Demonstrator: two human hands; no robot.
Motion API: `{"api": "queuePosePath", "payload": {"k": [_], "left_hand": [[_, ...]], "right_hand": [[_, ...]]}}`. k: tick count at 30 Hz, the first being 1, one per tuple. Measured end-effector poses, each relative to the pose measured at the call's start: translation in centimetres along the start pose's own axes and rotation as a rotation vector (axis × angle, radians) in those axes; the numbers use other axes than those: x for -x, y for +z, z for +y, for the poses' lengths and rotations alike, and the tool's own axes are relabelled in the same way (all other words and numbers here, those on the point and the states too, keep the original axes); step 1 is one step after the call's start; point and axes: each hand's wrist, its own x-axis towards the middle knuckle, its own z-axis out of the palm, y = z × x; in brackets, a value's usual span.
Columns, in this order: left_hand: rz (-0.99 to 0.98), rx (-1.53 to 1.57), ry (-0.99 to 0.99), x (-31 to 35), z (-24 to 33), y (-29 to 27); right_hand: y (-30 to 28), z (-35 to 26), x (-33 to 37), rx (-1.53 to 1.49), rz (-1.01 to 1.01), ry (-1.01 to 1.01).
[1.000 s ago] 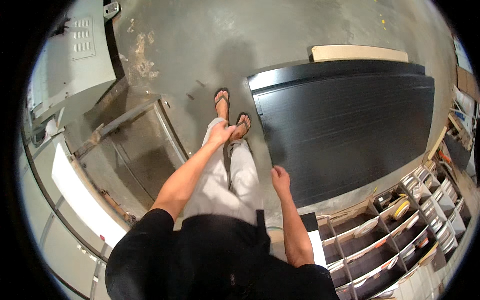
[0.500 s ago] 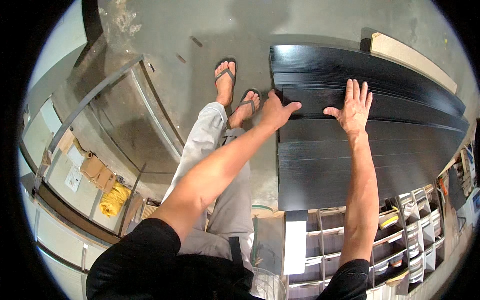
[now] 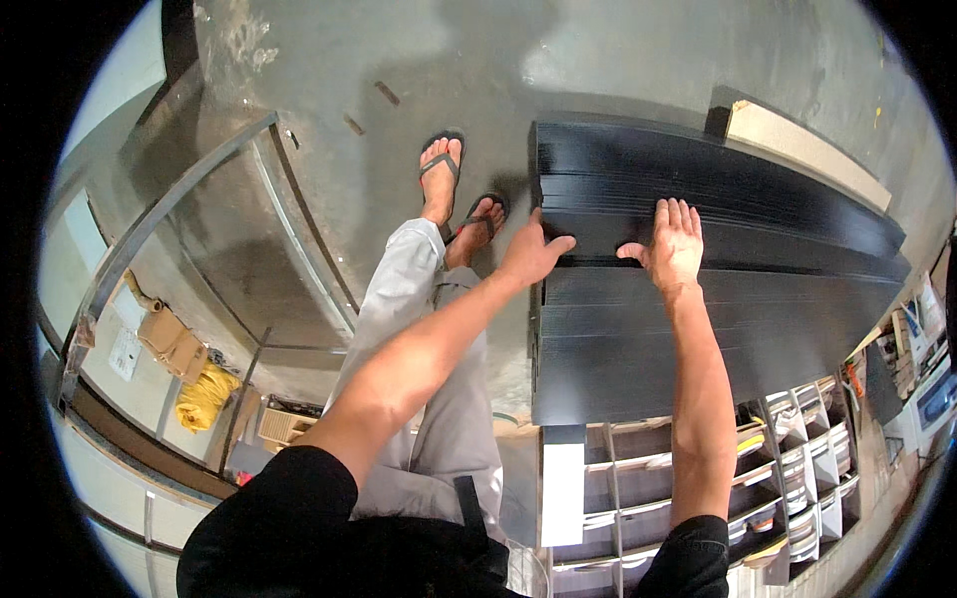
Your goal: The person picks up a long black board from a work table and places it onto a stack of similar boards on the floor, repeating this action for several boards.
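A broad stack of long black boards (image 3: 638, 344) lies to my right, its surface stepped in lengthwise strips. At its left end, my left hand (image 3: 533, 255) grips one black board (image 3: 593, 231). The thumb rests on top, while the fingers bend over the end edge and are mostly hidden. Farther along that same board, my right hand (image 3: 675, 246) lies flat with its palm down. Its fingers are stretched out and the thumb points toward my left hand, so this hand is open and holds nothing.
A pale panel (image 3: 807, 154) leans beyond the stack's far side. Below the boards stands a compartmented shelf (image 3: 618, 478) holding several rolls. On the left are a metal frame (image 3: 179, 214), a yellow bundle (image 3: 207, 397) and a brown bag (image 3: 174, 344). My sandalled feet (image 3: 439, 179) stand left of the stack.
The view has shifted a little. Both hands appear lower and farther left, staying on the same board. My right hand's fingers are closer together than before.
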Motion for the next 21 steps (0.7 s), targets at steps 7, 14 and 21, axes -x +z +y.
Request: {"api": "queuePosePath", "payload": {"k": [7, 14, 21], "left_hand": [[-0.040, 0.317, -0.074, -0.1, 0.3, 0.3], [0.067, 0.895, -0.285, -2.4, -0.2, -1.0], [0.004, 0.876, -0.239, -3.2, -3.5, 0.1]], "right_hand": [[0.2, 1.0, -0.2, -0.070, 0.029, -0.072], [0.2, 0.9, -0.2, -0.060, -0.038, -0.024], [-0.8, 0.1, -1.0, -0.070, -0.011, -0.070]]}}
